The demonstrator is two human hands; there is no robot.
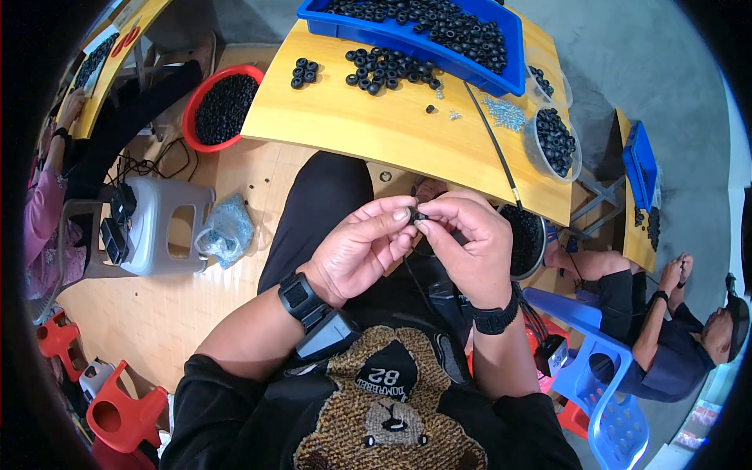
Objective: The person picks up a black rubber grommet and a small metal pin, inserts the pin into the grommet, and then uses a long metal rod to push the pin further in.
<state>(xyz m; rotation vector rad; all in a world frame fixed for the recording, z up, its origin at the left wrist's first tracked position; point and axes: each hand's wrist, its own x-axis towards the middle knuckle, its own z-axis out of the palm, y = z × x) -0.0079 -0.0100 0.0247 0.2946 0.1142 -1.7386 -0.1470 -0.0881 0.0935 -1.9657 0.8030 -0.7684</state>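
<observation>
My left hand and my right hand meet in front of my lap, near the table's front edge. Between the fingertips of both is a small black round part, mostly covered, so its exact kind is hard to make out. Loose black ring-like parts of similar look lie in a heap on the yellow table, beside a smaller cluster. One single black part sits apart, close to some tiny silvery pieces.
A blue tray of black parts stands at the table's back. On the right are a clear tub, silvery pieces and a thin black rod. A red basin is left. A co-worker sits right, another person left.
</observation>
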